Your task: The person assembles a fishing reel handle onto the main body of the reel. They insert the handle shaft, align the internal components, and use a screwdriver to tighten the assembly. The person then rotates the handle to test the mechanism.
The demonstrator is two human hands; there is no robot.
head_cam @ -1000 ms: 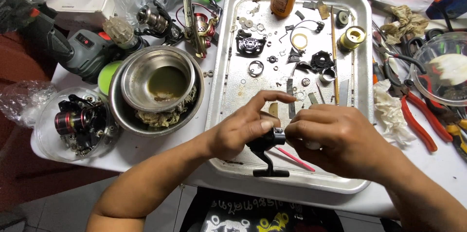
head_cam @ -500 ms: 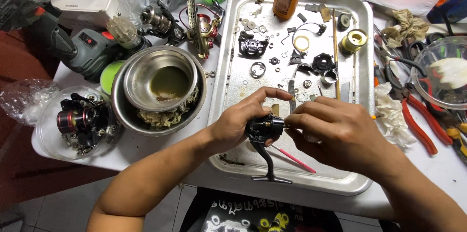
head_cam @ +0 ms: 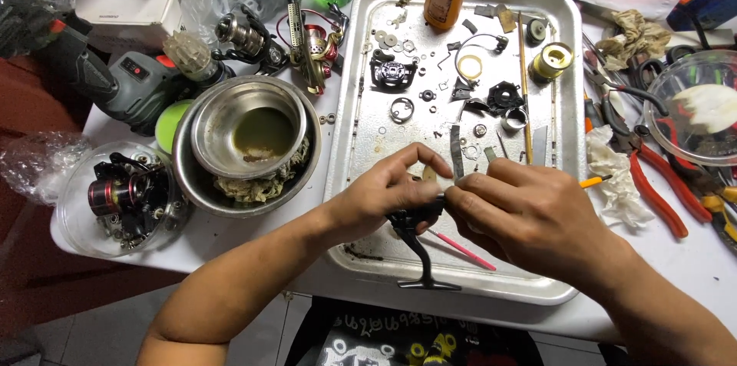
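Now your left hand and right hand have drawn the black reel body nearer over the metal tray, both gripping it, its foot hanging down.

Bright, even light is falling from above, washing the white table and giving a soft sheen to the metal tray. Glare is showing on the rim of the steel bowl. Soft, short shadows are lying under the hands. The wide lens is bending the edges, and the frame is staying sharp throughout.
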